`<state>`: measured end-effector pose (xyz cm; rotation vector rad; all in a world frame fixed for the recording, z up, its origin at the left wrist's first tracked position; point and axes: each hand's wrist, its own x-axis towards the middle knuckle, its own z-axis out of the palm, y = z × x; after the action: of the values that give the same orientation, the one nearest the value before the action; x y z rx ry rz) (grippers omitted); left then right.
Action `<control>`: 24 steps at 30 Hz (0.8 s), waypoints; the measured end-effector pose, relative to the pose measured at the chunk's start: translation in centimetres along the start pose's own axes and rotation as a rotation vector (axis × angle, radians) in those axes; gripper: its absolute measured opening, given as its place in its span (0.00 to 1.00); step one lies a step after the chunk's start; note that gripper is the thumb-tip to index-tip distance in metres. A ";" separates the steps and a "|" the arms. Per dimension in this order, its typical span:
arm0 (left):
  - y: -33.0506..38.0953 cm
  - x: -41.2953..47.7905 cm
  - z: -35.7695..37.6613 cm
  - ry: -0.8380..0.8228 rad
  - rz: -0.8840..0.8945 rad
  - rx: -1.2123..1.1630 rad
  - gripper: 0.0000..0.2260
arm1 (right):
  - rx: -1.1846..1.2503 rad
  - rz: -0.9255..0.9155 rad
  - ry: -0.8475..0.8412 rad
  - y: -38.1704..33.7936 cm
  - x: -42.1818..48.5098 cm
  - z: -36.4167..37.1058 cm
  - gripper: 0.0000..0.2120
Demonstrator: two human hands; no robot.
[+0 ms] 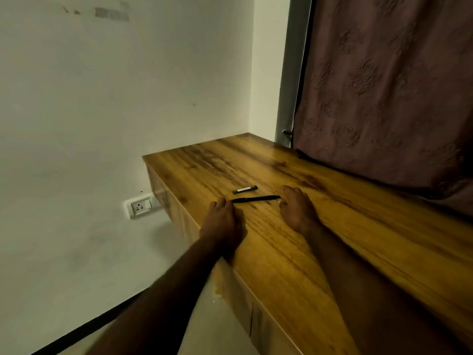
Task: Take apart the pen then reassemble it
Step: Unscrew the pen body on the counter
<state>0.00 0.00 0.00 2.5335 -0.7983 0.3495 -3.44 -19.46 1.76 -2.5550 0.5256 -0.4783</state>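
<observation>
Both hands lie flat on the wooden table point(320, 252), palms down and fingers loosely spread, gripping nothing. The left hand point(222, 221) rests near the table's left edge, its fingertips just short of one end of the pen body point(256, 199); the right hand point(297, 208) sits at the other end, its fingers beside or perhaps just touching the tip, though from here the picture is too soft to be sure. The pen body is a thin black stick lying crosswise between the two hands. A little farther back, apart from it, lies a shorter black piece with a pale band, which I take to be the cap point(245, 189). So the pen seems to be at least partly apart, cap off and set aside, with the body put down; whether the refill or other inner bits have come out I cannot tell, as nothing else shows on the wood. It looks like a pause between steps, either before stripping the body further or before putting the cap back. The next move calls for picking up the thin body, which lies flush on a smooth top and may roll, so a fingertip pinch near one end should lift it, with the other hand free to take the cap and line it up straight with the tip. A curtain point(384, 85) hangs behind the table, well clear of the work
</observation>
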 end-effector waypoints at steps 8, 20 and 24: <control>-2.1 2.9 -0.1 0.031 -0.104 -0.098 0.20 | -0.177 -0.050 -0.004 -0.6 0.5 0.7 0.12; 1.2 -2.5 -0.5 0.062 0.087 -0.321 0.13 | 0.633 0.014 -0.002 1.5 -7.7 -3.1 0.05; 1.4 -2.5 -0.8 0.025 0.114 -0.280 0.07 | 0.777 0.023 0.009 1.3 -7.3 -3.3 0.09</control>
<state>-2.93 0.53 0.24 2.2264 -0.9162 0.2835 -11.50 -18.50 2.05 -1.8008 0.2883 -0.5525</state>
